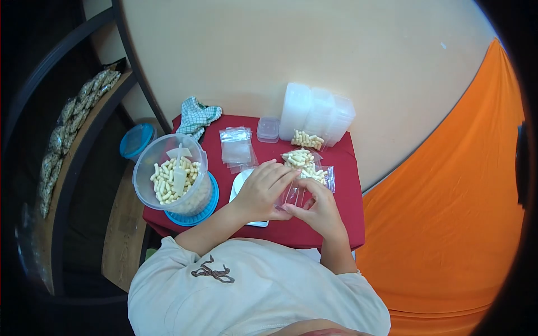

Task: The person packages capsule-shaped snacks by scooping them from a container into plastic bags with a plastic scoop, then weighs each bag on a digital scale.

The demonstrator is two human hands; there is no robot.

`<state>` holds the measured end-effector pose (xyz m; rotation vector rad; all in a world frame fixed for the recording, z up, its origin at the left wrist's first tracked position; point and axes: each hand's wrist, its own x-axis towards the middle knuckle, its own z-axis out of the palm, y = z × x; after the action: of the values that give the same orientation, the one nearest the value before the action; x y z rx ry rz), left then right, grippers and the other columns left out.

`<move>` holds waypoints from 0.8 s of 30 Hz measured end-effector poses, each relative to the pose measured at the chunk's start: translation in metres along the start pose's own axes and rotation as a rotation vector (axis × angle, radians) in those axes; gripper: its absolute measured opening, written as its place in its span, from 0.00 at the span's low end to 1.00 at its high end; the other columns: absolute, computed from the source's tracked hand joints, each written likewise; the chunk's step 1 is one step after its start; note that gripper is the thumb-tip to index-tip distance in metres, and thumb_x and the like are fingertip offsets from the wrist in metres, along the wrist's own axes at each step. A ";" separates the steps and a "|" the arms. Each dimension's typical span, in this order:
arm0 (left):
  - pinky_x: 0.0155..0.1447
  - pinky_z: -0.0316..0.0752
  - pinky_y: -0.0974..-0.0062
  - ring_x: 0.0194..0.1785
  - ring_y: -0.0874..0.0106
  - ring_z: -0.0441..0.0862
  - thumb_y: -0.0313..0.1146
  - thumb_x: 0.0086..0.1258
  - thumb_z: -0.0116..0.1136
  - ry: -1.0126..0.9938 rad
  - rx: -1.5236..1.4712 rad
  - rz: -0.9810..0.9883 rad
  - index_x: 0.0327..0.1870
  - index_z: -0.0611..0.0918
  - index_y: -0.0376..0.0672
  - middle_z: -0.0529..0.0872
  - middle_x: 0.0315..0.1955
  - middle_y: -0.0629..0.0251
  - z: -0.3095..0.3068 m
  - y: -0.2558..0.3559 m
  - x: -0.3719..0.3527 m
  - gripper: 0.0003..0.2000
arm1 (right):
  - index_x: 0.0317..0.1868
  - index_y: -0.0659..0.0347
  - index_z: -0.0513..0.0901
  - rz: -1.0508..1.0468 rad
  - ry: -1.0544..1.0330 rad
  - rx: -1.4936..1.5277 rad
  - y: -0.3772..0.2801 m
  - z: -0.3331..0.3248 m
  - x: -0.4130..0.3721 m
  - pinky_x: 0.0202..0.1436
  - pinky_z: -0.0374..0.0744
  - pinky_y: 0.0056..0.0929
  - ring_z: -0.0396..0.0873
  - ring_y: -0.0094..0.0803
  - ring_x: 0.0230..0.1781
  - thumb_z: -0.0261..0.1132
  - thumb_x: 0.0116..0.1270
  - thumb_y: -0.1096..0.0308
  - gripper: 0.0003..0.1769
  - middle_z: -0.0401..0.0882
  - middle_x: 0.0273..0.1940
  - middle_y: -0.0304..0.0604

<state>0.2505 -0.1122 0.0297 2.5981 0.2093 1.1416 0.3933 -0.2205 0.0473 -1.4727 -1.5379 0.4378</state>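
Hands (263, 193) on clear, probably plastic bag (292, 196)

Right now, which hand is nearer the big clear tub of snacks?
Left. The left hand sits just beside the tub, not touching it; the right hand is farther off, on the other side of the small clear bag both hold.

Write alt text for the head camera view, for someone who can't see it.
The left hand and right hand pinch a small clear bag over a red-covered table. To the left stands a clear tub of pale puffed snacks with a scoop; filled bags, empty bags and stacked white containers lie behind.
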 end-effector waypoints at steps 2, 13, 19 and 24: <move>0.64 0.64 0.56 0.55 0.60 0.73 0.41 0.36 0.69 0.064 0.087 0.070 0.56 0.73 0.40 0.75 0.51 0.59 -0.010 0.002 0.000 0.38 | 0.46 0.67 0.77 -0.002 -0.003 0.000 -0.009 0.002 0.003 0.24 0.75 0.21 0.78 0.28 0.30 0.75 0.45 0.68 0.26 0.78 0.42 0.46; 0.47 0.71 0.66 0.43 0.61 0.77 0.40 0.42 0.74 0.270 0.282 0.012 0.51 0.75 0.37 0.79 0.43 0.59 -0.154 -0.012 -0.043 0.33 | 0.41 0.63 0.79 -0.265 -0.068 0.368 -0.074 0.073 0.075 0.36 0.79 0.21 0.75 0.28 0.47 0.67 0.55 0.76 0.12 0.73 0.46 0.44; 0.51 0.71 0.64 0.45 0.59 0.75 0.34 0.38 0.75 0.529 0.632 -0.297 0.59 0.70 0.33 0.78 0.44 0.55 -0.249 -0.071 -0.121 0.41 | 0.42 0.60 0.78 -0.720 -0.501 -0.273 -0.084 0.199 0.168 0.50 0.75 0.35 0.74 0.36 0.49 0.63 0.58 0.72 0.10 0.76 0.47 0.40; 0.54 0.66 0.58 0.50 0.56 0.73 0.44 0.42 0.74 0.487 0.623 -0.466 0.61 0.68 0.36 0.76 0.49 0.53 -0.273 -0.118 -0.182 0.42 | 0.36 0.53 0.83 -0.958 -0.774 -1.106 -0.049 0.272 0.204 0.47 0.70 0.23 0.74 0.28 0.50 0.58 0.62 0.52 0.15 0.82 0.39 0.33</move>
<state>-0.0751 0.0108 0.0402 2.4437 1.3868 1.6843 0.1788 0.0472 0.0239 -1.0440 -3.1586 -0.6098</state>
